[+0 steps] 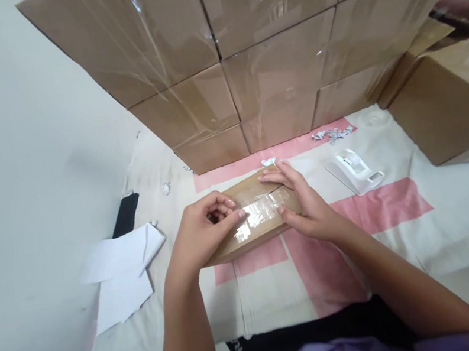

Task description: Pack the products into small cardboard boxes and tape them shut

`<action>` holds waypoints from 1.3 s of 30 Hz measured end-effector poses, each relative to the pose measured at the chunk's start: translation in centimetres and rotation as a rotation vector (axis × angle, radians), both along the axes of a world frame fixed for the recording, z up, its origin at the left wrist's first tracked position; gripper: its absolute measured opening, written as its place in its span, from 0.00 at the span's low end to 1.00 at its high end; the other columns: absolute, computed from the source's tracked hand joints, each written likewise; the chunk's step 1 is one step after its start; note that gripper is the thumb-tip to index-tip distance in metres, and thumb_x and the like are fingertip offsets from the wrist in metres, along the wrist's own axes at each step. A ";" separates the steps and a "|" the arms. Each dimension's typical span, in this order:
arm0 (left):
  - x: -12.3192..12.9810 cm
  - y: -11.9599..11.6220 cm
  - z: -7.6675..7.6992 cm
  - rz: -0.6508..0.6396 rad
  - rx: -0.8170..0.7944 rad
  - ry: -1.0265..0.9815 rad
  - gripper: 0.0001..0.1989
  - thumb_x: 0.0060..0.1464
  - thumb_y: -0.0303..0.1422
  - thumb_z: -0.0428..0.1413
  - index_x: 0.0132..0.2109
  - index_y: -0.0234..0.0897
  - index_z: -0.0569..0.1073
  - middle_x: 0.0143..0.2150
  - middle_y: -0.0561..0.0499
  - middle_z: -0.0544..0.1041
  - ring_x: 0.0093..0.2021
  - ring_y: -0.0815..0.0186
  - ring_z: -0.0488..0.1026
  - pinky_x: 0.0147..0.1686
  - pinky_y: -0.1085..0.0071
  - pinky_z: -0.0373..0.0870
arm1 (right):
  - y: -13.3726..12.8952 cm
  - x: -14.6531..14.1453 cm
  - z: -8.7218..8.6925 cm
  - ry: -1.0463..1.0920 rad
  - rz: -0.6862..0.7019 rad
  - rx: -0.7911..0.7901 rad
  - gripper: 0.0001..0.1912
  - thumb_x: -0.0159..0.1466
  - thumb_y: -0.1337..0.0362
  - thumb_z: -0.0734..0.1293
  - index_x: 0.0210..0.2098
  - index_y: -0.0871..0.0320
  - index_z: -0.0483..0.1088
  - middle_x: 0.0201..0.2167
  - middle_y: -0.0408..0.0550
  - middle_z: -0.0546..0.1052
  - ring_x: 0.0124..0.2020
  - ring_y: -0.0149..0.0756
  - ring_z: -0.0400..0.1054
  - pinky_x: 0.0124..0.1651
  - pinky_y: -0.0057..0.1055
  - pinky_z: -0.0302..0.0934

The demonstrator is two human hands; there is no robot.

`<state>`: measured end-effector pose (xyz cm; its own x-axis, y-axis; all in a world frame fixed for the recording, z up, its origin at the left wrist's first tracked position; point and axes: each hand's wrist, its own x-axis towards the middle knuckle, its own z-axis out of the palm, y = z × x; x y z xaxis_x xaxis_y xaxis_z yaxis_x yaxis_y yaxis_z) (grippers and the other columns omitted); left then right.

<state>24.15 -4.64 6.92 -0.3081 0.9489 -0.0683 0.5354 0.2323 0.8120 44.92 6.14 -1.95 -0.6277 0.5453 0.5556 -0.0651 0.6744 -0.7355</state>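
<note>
A small brown cardboard box point(246, 242) lies on the cloth in front of me. A strip of clear shiny tape point(257, 215) runs along its top, across a seam. My left hand point(204, 225) is at the left end of the box, its fingers curled and its thumb tip at the tape; whether it pinches anything is hidden. Around the right end, my right hand point(305, 205) grips the box, with fingers on the far side and the thumb on the tape. A white tape dispenser point(356, 172) stands to the right.
Large taped cartons point(281, 78) are stacked behind. An open carton point(451, 103) stands at right, near another person's arm point(457, 3). White papers point(121, 278) and a black item point(125, 214) lie at left by the wall. Crumpled scraps point(334, 134) are on the cloth.
</note>
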 end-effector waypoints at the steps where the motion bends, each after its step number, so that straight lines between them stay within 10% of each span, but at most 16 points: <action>1: 0.1 0.0 -0.1 -0.003 -0.005 0.014 0.13 0.51 0.44 0.66 0.34 0.40 0.76 0.32 0.54 0.79 0.30 0.67 0.73 0.31 0.72 0.67 | 0.0 0.0 0.0 0.000 0.002 -0.006 0.46 0.65 0.69 0.63 0.75 0.43 0.37 0.66 0.50 0.68 0.69 0.51 0.59 0.71 0.61 0.48; 10: 0.5 -0.3 -0.6 0.026 -0.130 0.390 0.17 0.56 0.49 0.61 0.46 0.44 0.76 0.25 0.59 0.67 0.27 0.65 0.68 0.34 0.67 0.65 | -0.2 -0.1 0.4 -0.004 -0.031 -0.045 0.42 0.65 0.68 0.62 0.74 0.46 0.43 0.64 0.53 0.68 0.66 0.52 0.61 0.69 0.60 0.53; 14: 0.4 -0.1 -0.7 0.113 -0.151 0.582 0.35 0.53 0.56 0.60 0.63 0.49 0.68 0.41 0.51 0.72 0.44 0.55 0.73 0.50 0.54 0.66 | -0.2 0.1 0.6 -0.009 -0.029 -0.043 0.42 0.64 0.68 0.62 0.74 0.45 0.43 0.63 0.52 0.70 0.64 0.53 0.63 0.67 0.60 0.54; 18: 0.1 0.3 -1.5 0.142 -0.120 0.631 0.24 0.57 0.57 0.56 0.55 0.54 0.76 0.55 0.46 0.69 0.61 0.47 0.63 0.61 0.45 0.57 | -0.1 0.0 0.5 -0.015 -0.040 -0.029 0.40 0.64 0.68 0.62 0.73 0.46 0.46 0.62 0.52 0.70 0.64 0.53 0.62 0.67 0.60 0.54; 28: -0.4 0.8 -1.8 0.110 -0.119 0.441 0.16 0.63 0.51 0.52 0.52 0.53 0.73 0.55 0.53 0.75 0.54 0.54 0.72 0.63 0.48 0.57 | -0.2 0.1 0.0 0.086 -0.005 -0.120 0.28 0.66 0.65 0.63 0.66 0.49 0.59 0.61 0.53 0.71 0.64 0.50 0.63 0.67 0.55 0.58; 32: -1.2 0.0 -2.1 0.135 -0.085 0.378 0.18 0.63 0.52 0.52 0.52 0.51 0.74 0.56 0.52 0.74 0.53 0.55 0.73 0.58 0.54 0.64 | 4.3 0.1 -1.6 0.184 -0.221 -0.263 0.17 0.70 0.61 0.59 0.57 0.51 0.68 0.57 0.52 0.73 0.60 0.45 0.67 0.62 0.46 0.63; 39: -2.8 -0.9 -2.9 0.237 -0.028 0.331 0.22 0.60 0.54 0.53 0.53 0.47 0.75 0.57 0.50 0.76 0.58 0.52 0.71 0.61 0.56 0.64 | 12.9 -3.1 -5.4 -0.560 -0.490 -0.104 0.13 0.59 0.66 0.70 0.43 0.59 0.77 0.54 0.61 0.73 0.59 0.59 0.60 0.61 0.57 0.52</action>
